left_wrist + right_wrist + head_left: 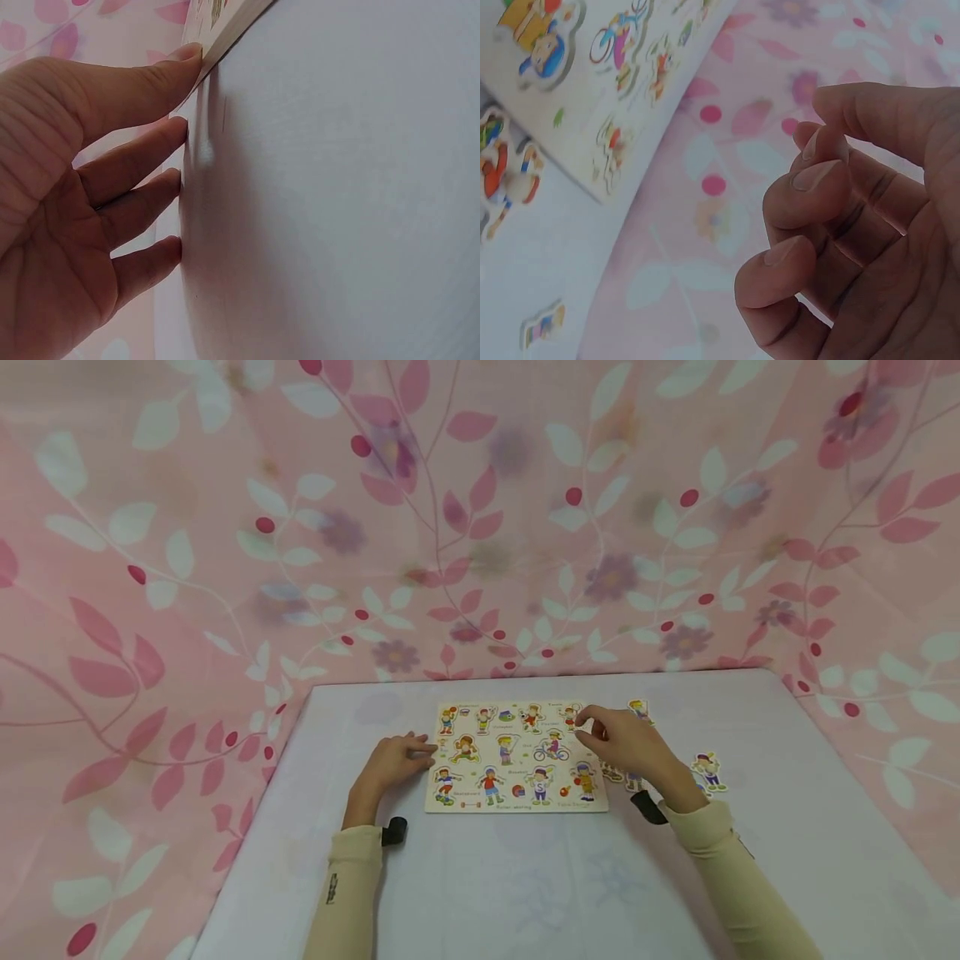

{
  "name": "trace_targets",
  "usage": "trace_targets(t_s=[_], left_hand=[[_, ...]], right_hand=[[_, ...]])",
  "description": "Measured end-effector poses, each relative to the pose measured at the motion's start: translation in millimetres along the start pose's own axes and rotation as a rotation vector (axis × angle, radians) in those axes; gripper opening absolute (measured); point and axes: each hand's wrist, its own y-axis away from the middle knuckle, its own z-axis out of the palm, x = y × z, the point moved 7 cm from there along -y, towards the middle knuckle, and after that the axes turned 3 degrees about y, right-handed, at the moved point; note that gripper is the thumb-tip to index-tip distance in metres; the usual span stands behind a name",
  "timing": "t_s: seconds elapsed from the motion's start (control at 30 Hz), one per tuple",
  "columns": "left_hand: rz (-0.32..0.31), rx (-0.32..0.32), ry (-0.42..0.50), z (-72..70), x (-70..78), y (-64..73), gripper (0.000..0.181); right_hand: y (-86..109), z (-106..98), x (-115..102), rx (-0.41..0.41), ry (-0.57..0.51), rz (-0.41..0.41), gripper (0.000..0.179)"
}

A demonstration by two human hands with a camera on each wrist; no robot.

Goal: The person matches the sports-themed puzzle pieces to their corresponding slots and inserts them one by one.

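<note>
A wooden picture puzzle board lies flat on the table, with cut-out children doing sports on it. My left hand is at its left edge; in the left wrist view the thumb presses the board's side and the other fingers spread, tips on the cloth. Over the upper right corner hovers my right hand, close to the tennis figure. In the right wrist view its fingers are loosely bent with nothing between them and the thumb. The cyclist figure sits just left of that hand.
Loose figure pieces lie right of the board: one behind the right hand, one further right, others partly hidden under the right arm. A white cloth covers the table; pink floral fabric hangs behind it.
</note>
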Motion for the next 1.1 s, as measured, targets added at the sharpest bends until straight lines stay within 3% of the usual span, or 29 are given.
trace_targets(t_s=[0.23, 0.67, 1.1], left_hand=[[0.013, 0.011, -0.006, -1.5, 0.9, 0.7, 0.028], [0.022, 0.018, -0.016, 1.2, 1.1, 0.3, 0.028], [0.013, 0.011, -0.002, -1.4, 2.4, 1.5, 0.029]], right_hand=[[11.9, -5, 17, -0.032, -0.007, 0.062, 0.022], [34.9, -25, 52, -0.003, 0.012, 0.124, 0.022], [51.0, -3, 84, -0.056, -0.012, 0.177, 0.026]])
